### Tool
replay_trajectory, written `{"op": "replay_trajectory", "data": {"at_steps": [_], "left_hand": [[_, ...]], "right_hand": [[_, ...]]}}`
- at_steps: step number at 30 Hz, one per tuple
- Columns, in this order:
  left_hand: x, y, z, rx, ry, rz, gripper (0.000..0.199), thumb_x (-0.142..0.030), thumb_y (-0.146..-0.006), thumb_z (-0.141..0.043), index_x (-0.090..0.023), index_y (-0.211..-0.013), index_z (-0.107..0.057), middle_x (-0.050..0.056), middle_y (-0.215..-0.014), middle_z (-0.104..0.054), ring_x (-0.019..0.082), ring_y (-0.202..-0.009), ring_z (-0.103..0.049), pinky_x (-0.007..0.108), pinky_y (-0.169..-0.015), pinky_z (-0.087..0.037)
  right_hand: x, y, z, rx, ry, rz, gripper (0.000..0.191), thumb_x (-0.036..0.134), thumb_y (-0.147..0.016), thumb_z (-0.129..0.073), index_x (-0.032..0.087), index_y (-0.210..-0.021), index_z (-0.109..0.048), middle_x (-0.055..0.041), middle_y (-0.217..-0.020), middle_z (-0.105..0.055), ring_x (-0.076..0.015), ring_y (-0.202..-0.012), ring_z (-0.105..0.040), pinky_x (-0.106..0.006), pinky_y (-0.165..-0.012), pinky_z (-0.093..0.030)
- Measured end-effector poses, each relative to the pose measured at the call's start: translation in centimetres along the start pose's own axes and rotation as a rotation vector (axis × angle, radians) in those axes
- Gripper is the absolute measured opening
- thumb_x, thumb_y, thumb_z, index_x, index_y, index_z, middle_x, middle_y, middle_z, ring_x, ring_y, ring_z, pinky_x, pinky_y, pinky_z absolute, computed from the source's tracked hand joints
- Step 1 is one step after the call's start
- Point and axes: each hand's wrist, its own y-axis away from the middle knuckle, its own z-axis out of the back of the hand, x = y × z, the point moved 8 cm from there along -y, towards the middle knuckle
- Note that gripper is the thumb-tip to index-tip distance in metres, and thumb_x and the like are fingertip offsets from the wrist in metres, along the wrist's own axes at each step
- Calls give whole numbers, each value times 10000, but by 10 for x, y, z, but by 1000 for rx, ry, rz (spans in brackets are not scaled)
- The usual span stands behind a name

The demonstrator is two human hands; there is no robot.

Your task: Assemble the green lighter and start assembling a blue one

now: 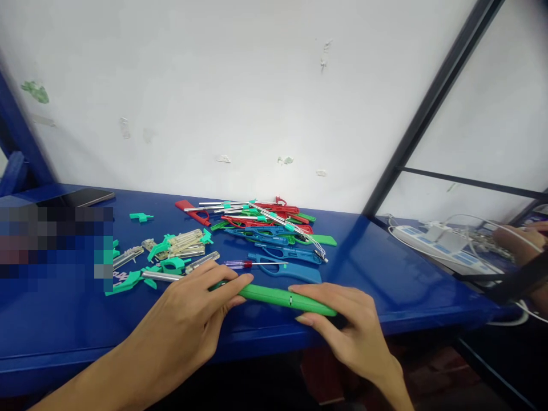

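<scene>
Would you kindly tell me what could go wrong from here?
The green handle, held in both the left hand and right hand close to the front edge of the blue table, might drop to the floor if it slips. The screwdriver, lying loose just beyond the hands, could get knocked and roll.

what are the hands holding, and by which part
A green plastic handle: the left hand grips its left part, the right hand its right end.
</scene>
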Motion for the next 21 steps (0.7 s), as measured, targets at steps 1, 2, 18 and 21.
{"op": "replay_trajectory", "data": {"at_steps": [1, 2, 18, 21], "left_hand": [[1, 1, 1, -8, -4, 10, 359, -71, -1093, -497, -244, -1371, -644, 26, -1081, -734, 180, -911, -661, 293, -815, -562], [2, 2, 1, -13, -12, 21, 350, -84, -1095, -503, -250, -1368, -647, 28, -1094, -736, 185, -929, -668, 299, -829, -564], [-6, -5, 18, -153, -242, 6, 235, -178, -1067, -645, -173, -1302, -654, 83, -1088, -757, 293, -1024, -631, 491, -939, -467], [-4, -4, 15, -139, -224, -21, 229, -120, -1065, -630, -158, -1289, -657, 66, -1036, -747, 269, -984, -622, 462, -926, -487]], "right_hand": [[-1, 0, 0, 4, -4, -11, 255, 446, -1014, -775, 275, -1199, -809, 20, -1018, -889, -174, -844, -855, -232, -809, -625], [-2, 1, 0, 11, -6, -23, 278, 467, -1008, -777, 283, -1214, -806, 21, -1043, -889, -177, -866, -857, -234, -819, -624], [-22, 13, 13, -174, -111, -221, 230, 309, -1084, -599, 283, -1156, -816, 35, -714, -737, -145, -561, -675, -242, -603, -559], [-26, 14, 14, -208, -127, -259, 243, 346, -1092, -592, 268, -1114, -821, 34, -663, -691, -144, -562, -650, -242, -593, -525]]}}
